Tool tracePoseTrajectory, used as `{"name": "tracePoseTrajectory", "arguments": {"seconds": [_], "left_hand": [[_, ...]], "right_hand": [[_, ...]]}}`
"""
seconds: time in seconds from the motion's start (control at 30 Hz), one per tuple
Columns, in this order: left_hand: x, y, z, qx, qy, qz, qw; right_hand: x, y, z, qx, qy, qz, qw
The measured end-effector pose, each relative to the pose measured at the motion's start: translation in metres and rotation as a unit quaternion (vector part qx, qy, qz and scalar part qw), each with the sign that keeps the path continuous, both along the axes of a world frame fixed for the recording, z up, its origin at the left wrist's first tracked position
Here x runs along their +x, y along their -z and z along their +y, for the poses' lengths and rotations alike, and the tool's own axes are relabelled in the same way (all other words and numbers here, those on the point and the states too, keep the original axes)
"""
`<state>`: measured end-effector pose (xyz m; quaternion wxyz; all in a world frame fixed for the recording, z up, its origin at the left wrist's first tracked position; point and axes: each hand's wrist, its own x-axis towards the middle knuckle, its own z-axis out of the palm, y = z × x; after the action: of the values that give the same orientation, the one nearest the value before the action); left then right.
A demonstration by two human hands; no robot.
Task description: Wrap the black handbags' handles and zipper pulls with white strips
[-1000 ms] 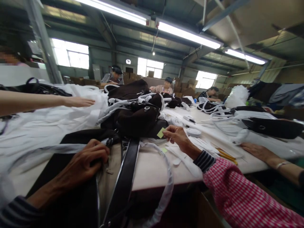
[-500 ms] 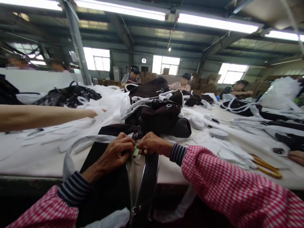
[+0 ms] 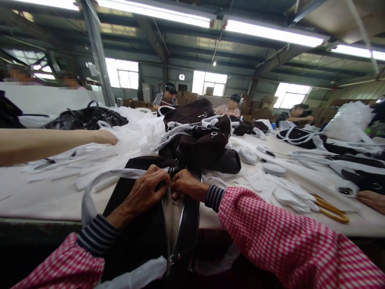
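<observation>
A dark handbag [image 3: 138, 224] lies over the near table edge, its zip opening running toward me and a paper-wrapped handle [image 3: 90, 188] curving at its left. My left hand [image 3: 144, 190] is closed on the bag's left lip by the zip's far end. My right hand [image 3: 188, 184] is pinched shut at the same spot, fingertips meeting the left hand's. The small green tag is hidden between the fingers. Both sleeves are red-and-white check with striped cuffs.
A pile of dark brown bags [image 3: 201, 140] stands just behind my hands. White wrapping paper [image 3: 132, 132] covers the table's left, where another person's bare arm [image 3: 51, 142] reaches in. Yellow-handled scissors [image 3: 331, 208] and another person's hand [image 3: 371, 198] lie right. Seated workers sit at the far side.
My right hand carried a green tag from the table to the bag's zip end, where both hands closed together. The tag no longer shows. The other person's arm shifted slightly.
</observation>
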<state>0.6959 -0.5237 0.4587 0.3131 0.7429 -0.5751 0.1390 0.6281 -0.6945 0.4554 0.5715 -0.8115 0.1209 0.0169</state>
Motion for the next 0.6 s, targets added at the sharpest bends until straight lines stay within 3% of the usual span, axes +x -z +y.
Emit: {"name": "tracePoseTrajectory", "arguments": {"seconds": [0.23,0.33,0.5,0.6], "left_hand": [[-0.001,0.001,-0.006,0.107,-0.003,-0.063,0.992],[-0.002,0.000,-0.010,0.157,0.002,-0.105,0.982],[-0.003,0.001,-0.010,0.147,-0.006,-0.132,0.980],[-0.006,0.002,-0.005,0.096,-0.033,-0.185,0.978]], "right_hand": [[-0.033,-0.011,-0.011,-0.081,-0.020,-0.060,0.995],[-0.059,-0.016,-0.013,-0.171,-0.077,-0.114,0.976],[-0.084,-0.014,0.000,-0.429,-0.153,-0.154,0.877],[-0.079,-0.004,0.006,-0.516,-0.158,-0.161,0.826]]}}
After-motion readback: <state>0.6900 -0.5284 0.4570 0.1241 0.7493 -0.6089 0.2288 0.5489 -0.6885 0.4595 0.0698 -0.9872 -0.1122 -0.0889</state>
